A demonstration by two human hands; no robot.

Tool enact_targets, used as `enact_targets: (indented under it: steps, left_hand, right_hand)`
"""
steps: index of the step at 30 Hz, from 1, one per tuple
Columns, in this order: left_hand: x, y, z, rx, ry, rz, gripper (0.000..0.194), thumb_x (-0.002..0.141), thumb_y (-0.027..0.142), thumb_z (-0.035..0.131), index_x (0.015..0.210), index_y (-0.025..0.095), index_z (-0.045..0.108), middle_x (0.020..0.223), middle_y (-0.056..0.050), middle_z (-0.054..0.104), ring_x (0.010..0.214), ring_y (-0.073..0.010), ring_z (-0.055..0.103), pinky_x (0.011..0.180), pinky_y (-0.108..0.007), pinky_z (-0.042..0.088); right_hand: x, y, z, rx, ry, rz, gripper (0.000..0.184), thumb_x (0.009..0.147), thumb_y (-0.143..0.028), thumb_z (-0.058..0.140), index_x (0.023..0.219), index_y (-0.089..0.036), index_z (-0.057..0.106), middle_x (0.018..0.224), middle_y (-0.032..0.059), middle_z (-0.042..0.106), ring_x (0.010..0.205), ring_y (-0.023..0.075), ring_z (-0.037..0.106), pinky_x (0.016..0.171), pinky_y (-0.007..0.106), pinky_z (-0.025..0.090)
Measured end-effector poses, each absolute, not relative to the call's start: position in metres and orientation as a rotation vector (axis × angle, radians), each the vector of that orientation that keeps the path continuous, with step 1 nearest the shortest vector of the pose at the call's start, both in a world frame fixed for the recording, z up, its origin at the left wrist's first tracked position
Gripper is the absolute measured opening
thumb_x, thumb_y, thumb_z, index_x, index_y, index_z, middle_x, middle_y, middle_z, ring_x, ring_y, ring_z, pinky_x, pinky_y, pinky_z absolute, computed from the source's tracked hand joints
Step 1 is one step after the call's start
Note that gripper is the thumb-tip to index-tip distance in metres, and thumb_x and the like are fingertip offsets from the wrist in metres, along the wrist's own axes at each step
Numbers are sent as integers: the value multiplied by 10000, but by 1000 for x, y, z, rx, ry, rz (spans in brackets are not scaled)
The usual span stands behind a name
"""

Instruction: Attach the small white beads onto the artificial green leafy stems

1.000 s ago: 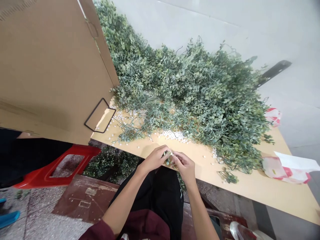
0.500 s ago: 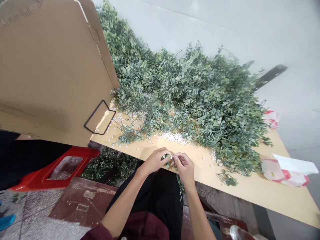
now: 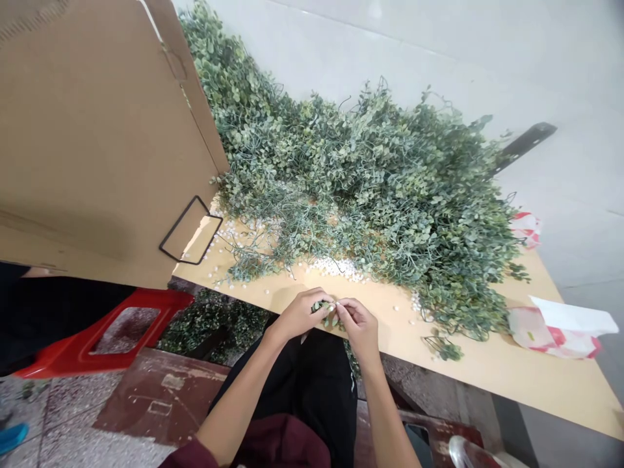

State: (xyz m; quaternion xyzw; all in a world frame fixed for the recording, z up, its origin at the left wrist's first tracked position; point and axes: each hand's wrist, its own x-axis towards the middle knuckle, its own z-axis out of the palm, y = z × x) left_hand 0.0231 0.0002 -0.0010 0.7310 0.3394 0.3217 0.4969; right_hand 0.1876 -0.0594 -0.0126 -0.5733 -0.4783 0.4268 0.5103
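Over the table's near edge, my left hand (image 3: 303, 314) is closed on a sprig of artificial green leaves (image 3: 332, 321). My right hand (image 3: 361, 326) meets it from the other side, thumb and forefinger pinched on a small white bead-like piece (image 3: 337, 304) at the sprig. The fingertips of both hands almost touch. Just beyond them lies a scatter of similar white pieces (image 3: 336, 268), partly under the foliage. A large heap of artificial leaf sprigs (image 3: 370, 175) fills the back of the table (image 3: 487, 374).
A big cardboard box (image 3: 107, 143) stands at the left, beside a black rectangular frame (image 3: 183, 261). A loose sprig (image 3: 446, 349) and red-and-white plastic packaging (image 3: 550, 335) lie to the right. A dark handle-like strip (image 3: 529, 144) sticks out behind the heap. Below left is a red stool (image 3: 141, 331).
The view has shifted slightly. Both hands stay in nearly the same place, still holding the sprig and the small white piece between them.
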Motion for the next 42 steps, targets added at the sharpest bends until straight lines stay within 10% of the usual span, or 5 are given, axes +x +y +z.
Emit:
enact_targets:
  steps: [42]
  left_hand:
    - [22, 2, -5, 1762, 760, 781, 174, 912, 222, 517, 914, 175, 684, 846, -19, 613, 777, -139, 579, 751, -216, 438]
  right_hand:
    - [195, -56, -22, -1325, -1059, 1088, 125, 835, -317, 687, 840, -196, 658, 584, -26, 574, 531, 121, 519, 525, 244, 396]
